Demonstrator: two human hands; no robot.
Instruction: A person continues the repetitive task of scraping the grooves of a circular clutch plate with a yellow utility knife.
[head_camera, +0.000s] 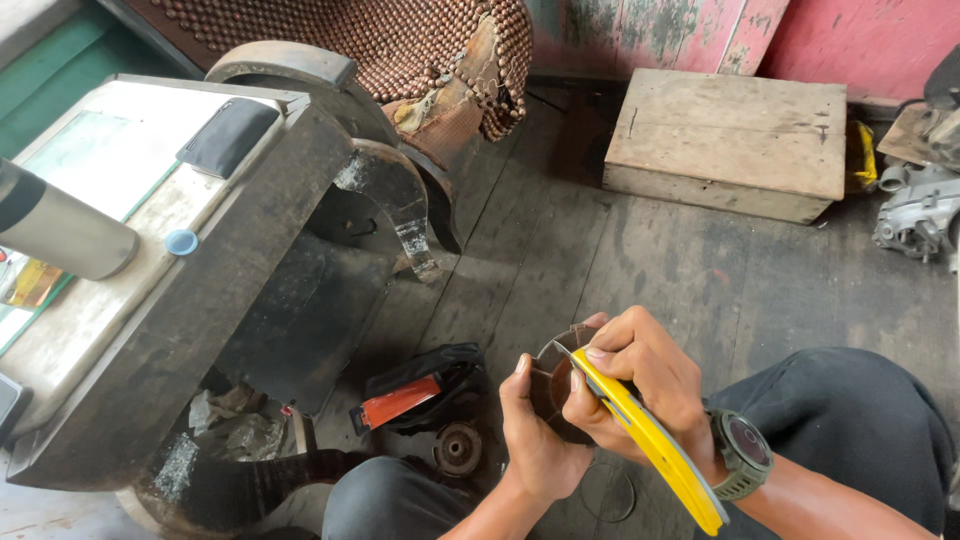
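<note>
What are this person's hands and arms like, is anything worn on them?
Both hands are bare, without gloves: the left hand and the right hand. The forearms are bare too, no sleeves showing. The right wrist carries a chunky wristwatch with a round dark face and an olive-green strap.

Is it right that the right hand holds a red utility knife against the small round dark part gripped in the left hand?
Not quite: the utility knife is yellow, not red, as the head view shows. The right hand does hold it against the small round dark part gripped in the left hand.
</note>
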